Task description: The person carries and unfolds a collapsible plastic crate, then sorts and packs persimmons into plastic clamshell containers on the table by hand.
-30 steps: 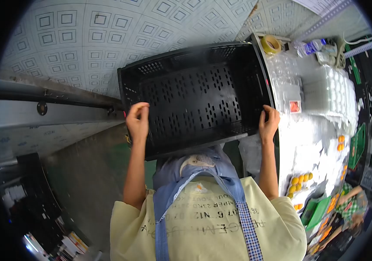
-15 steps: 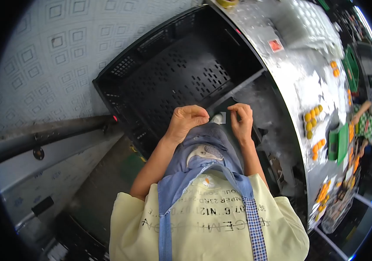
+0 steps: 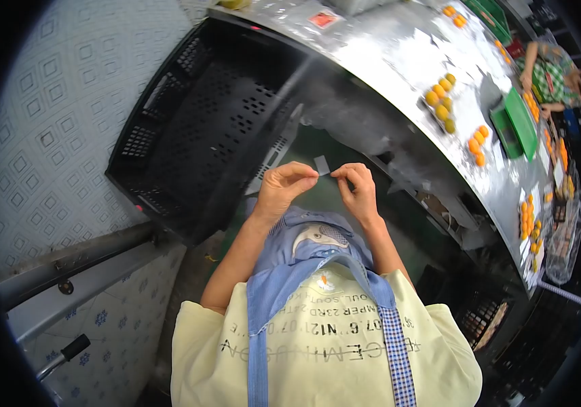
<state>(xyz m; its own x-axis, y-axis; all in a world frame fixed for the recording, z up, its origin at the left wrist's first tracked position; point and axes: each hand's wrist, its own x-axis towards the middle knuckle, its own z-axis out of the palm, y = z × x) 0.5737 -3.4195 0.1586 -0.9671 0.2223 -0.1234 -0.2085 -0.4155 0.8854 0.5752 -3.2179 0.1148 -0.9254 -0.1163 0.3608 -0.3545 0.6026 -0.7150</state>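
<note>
A small pale, translucent rectangular piece (image 3: 322, 165), like a bit of film or a little bag, stands up between my two hands. My left hand (image 3: 285, 192) is closed in a pinch at its lower left corner. At the lower right corner, my right hand (image 3: 356, 192) pinches with thumb and index finger, the other fingers curled. Only a narrow gap separates the fingertips. Both hands are in front of my blue apron (image 3: 314, 237), above the dark green floor. What the piece is exactly is too small to tell.
A big black perforated crate (image 3: 195, 122) lies ahead on the left. A metal table (image 3: 399, 81) curves along the right, with orange fruit (image 3: 478, 144), yellow-green fruit (image 3: 440, 102) and a green basket (image 3: 514, 125). Another person (image 3: 552, 78) works across it. A metal rail (image 3: 73, 285) runs at left.
My view has turned to the right, so the crate and table appear shifted left. My hands have come closer together, and the pale piece now stands between both pinches.
</note>
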